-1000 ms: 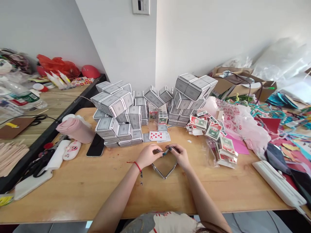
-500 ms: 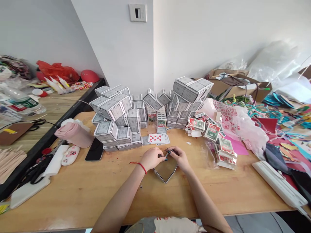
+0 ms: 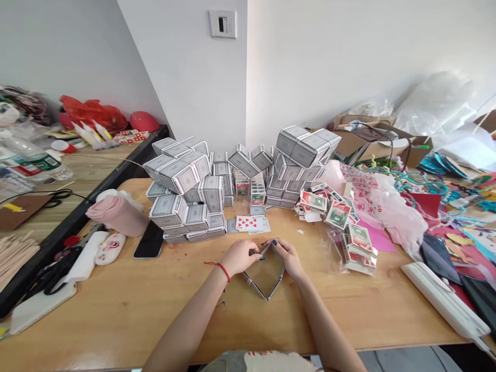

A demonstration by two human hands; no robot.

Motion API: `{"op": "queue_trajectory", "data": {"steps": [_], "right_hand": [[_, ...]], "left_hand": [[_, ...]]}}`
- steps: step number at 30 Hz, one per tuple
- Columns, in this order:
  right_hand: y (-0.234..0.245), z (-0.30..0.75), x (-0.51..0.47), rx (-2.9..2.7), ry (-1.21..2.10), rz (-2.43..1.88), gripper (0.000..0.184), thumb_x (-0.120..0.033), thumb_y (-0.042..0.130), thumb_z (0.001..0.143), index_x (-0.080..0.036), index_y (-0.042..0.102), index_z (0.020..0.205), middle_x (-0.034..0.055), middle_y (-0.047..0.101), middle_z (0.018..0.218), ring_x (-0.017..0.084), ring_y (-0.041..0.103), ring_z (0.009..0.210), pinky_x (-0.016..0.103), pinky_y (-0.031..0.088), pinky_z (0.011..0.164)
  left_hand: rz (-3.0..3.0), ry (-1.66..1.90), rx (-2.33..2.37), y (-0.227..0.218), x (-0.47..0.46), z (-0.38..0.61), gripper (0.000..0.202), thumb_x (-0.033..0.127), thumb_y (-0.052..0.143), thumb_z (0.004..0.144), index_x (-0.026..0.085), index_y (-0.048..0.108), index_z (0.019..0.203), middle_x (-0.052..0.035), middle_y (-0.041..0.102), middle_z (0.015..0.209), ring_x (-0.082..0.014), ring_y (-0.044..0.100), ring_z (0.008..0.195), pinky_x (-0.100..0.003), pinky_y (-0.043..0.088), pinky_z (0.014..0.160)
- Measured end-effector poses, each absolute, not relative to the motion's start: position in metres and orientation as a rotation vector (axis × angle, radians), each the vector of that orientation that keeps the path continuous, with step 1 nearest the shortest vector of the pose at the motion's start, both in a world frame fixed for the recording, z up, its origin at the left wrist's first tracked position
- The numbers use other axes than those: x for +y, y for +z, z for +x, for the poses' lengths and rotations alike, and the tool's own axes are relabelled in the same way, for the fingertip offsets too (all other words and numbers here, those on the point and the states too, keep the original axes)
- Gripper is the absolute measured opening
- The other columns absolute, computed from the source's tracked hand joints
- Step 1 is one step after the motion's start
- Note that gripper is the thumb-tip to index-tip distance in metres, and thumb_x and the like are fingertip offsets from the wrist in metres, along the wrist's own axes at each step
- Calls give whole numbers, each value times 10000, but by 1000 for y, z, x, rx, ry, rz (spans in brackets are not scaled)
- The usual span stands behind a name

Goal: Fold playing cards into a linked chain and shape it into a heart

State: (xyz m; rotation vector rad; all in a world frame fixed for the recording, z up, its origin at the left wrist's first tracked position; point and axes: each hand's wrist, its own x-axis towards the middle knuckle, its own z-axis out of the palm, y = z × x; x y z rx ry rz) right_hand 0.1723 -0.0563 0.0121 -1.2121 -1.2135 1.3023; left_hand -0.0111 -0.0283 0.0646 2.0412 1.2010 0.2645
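Note:
A diamond-shaped frame of folded playing cards (image 3: 256, 290) stands on the wooden table before me, with bare wood showing through its middle. My left hand (image 3: 242, 257), a red string at its wrist, pinches the frame's far left side. On the far right side my right hand (image 3: 285, 256) grips the card edge, thumb and fingers closed. Both hands nearly meet at the far corner, where the fingers partly hide the cards. Just beyond them lie a ten-of-hearts-like card (image 3: 248, 223) and other loose cards.
Stacked grey card-back boxes (image 3: 182, 175) rise at the back left, more boxes (image 3: 302, 150) at the back right. Opened card packs (image 3: 358, 240) and a plastic bag (image 3: 399, 199) lie right. A phone (image 3: 149, 241), pink roll (image 3: 116, 214) and scissors (image 3: 64, 268) are left.
The view has shifted slightly. The card frame's near corner looks a little lower and its shape a bit wider. Both hands keep their hold, with the right fingers slightly shifted.

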Motion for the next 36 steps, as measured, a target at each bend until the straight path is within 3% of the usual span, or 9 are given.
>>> {"op": "queue_trajectory", "data": {"steps": [10,15,20,22,25,29,36], "right_hand": [[13,171,-58,-1190,1354,-1191,397,-529,491,755,-197,666,885,65,650,976,238,543,954,359,351,893],[19,172,-64,-1153,1408,-1154,443,-552,496,741,-205,653,966,77,632,1064,254,523,1038,375,337,930],[11,175,-64,-922,1443,-1004,576,-613,419,745,-217,553,1141,95,592,1147,248,485,1125,402,338,955],[5,176,-61,-836,1427,-993,547,-608,419,747,-210,585,1084,102,609,1117,248,508,1101,405,360,942],[-3,176,-57,-744,1393,-1012,440,-555,479,745,-194,637,940,103,659,1008,245,557,1033,391,393,914],[-5,177,-56,-707,1374,-1079,364,-510,547,723,-188,640,867,89,685,904,244,607,924,373,453,824],[-8,178,-52,-706,1342,-1119,332,-477,571,713,-195,618,880,82,677,881,251,608,921,382,471,798]], "left_hand": [[2095,272,1157,62,-31,-14,279,427,504,750,202,669,747,-27,665,787,-174,575,753,-259,390,654],[1920,381,1030,62,-28,-21,329,446,574,708,216,637,934,-34,649,986,-184,576,906,-275,427,793],[1687,500,794,62,-11,-33,420,411,286,877,189,621,998,-53,613,1103,-158,550,1028,-293,414,900],[1675,568,861,57,0,-35,423,383,277,883,165,627,978,-67,626,1078,-160,582,976,-300,447,863],[1927,646,1066,46,16,-32,258,302,444,825,181,632,955,-48,647,1029,-163,586,964,-312,440,883],[2361,609,1118,28,32,-24,331,187,530,768,213,557,1096,-36,539,1218,-162,463,1156,-335,329,1015],[2558,546,1138,9,29,-19,257,205,445,830,206,580,1049,-46,580,1165,-159,493,1130,-333,369,991]]}}
